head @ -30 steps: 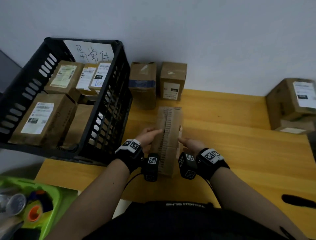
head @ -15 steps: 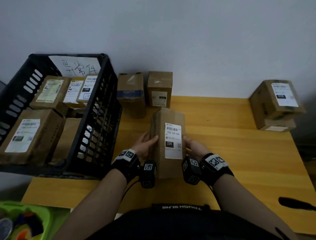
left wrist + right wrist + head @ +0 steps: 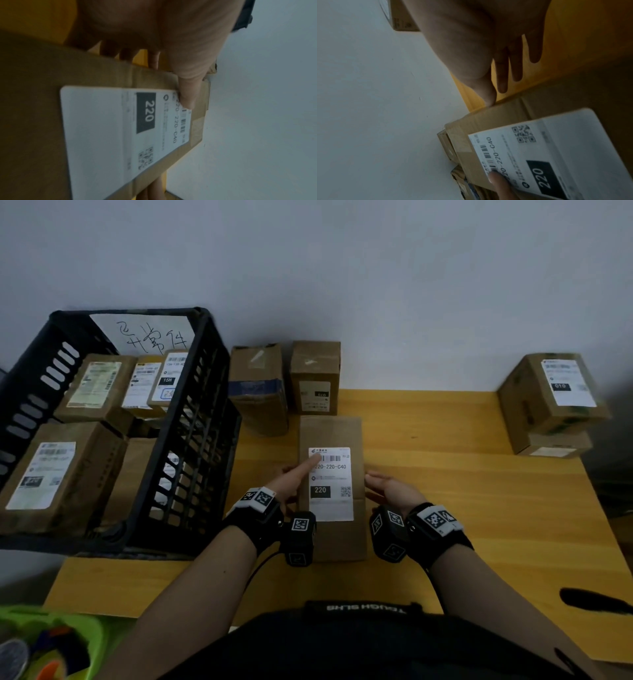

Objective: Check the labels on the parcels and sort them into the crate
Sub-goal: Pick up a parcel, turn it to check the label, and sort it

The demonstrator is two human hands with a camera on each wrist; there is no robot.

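Already several parcels fill the crate (image 3: 212,392); left hand (image 3: 291,481) points at parcel (image 3: 330,436) label, right hand (image 3: 390,489) flat beside; four remain far.

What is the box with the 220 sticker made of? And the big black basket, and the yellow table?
The box looks like plain brown cardboard, matte, with folded flap seams. Its sticker seems smooth white printed paper. The basket is probably hard black plastic, moulded with slots. The table looks like yellowish wood, with visible grain lines.
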